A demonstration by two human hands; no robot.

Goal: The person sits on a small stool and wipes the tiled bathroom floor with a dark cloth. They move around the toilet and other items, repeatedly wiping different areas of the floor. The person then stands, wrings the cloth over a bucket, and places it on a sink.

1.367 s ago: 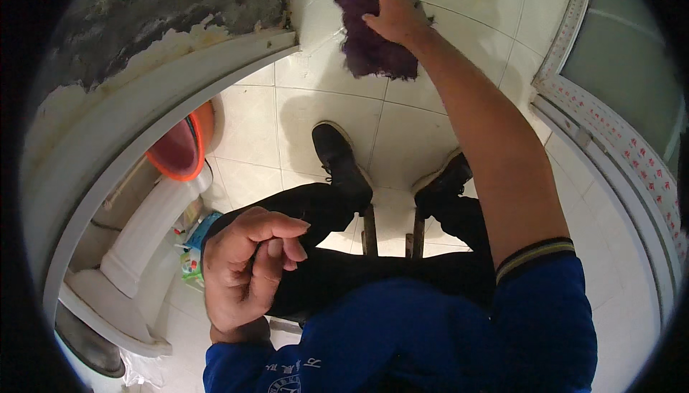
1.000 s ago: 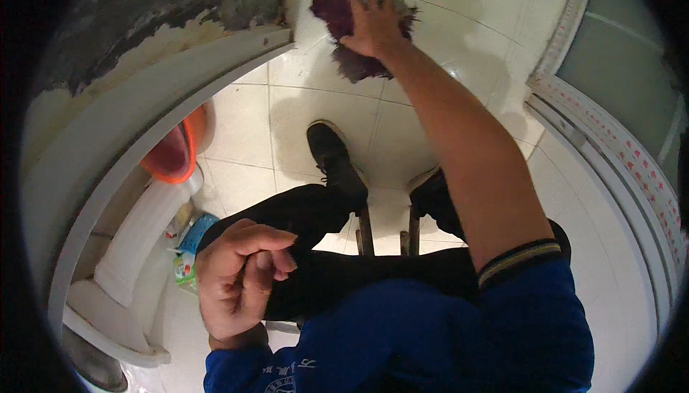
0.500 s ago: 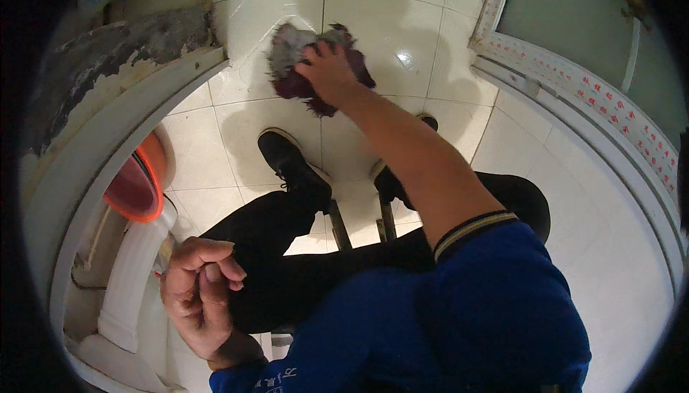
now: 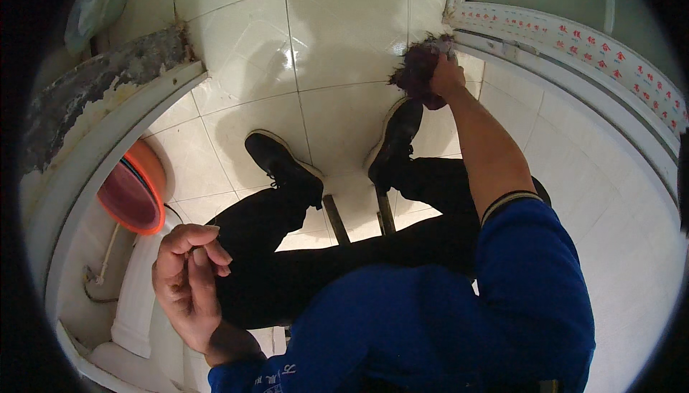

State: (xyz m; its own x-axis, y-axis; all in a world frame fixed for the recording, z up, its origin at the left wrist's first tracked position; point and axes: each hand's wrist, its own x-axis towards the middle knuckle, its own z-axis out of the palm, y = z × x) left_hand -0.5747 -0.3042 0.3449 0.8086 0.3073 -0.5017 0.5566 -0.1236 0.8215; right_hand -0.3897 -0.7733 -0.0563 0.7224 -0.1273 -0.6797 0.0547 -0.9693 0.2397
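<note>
- Head view: gripping a shaggy purple rag (image 4: 416, 70) with the right hand (image 4: 450, 77), low over the tiled floor (image 4: 352, 27), just past the toe of the right shoe (image 4: 398, 131); too close to that toe to tell whether touching.
- Covering much of the rag's right side with the right hand; bending the fingers into the pile, fingertips partly lost in the fluff.
- Bunched rather than spread flat, so hard to give the rag one firm long axis; reaching, as far as visible, a little longer away from the right shoe than across it, and leaning rightward at the far end.
- Pointing the ragged fringe leftward and away from the right shoe; showing a greyish patch at the far right corner, beside the fingers.
- Stretching the right forearm (image 4: 491, 145) along the right side of the right shoe, up to the rag.
- Raising the left hand (image 4: 186, 285) well to the left of the right shoe and nearer the body; curling the fingers in toward the thumb.
- Planting the left shoe (image 4: 280, 156) to the left of the right shoe, toe turned outward.
- Seen farther left of the right shoe: an orange basin (image 4: 149, 167), tilted.
- Passing to the right of the right shoe, just beside the rag: a pale frame (image 4: 517, 18) with red printing.
</note>
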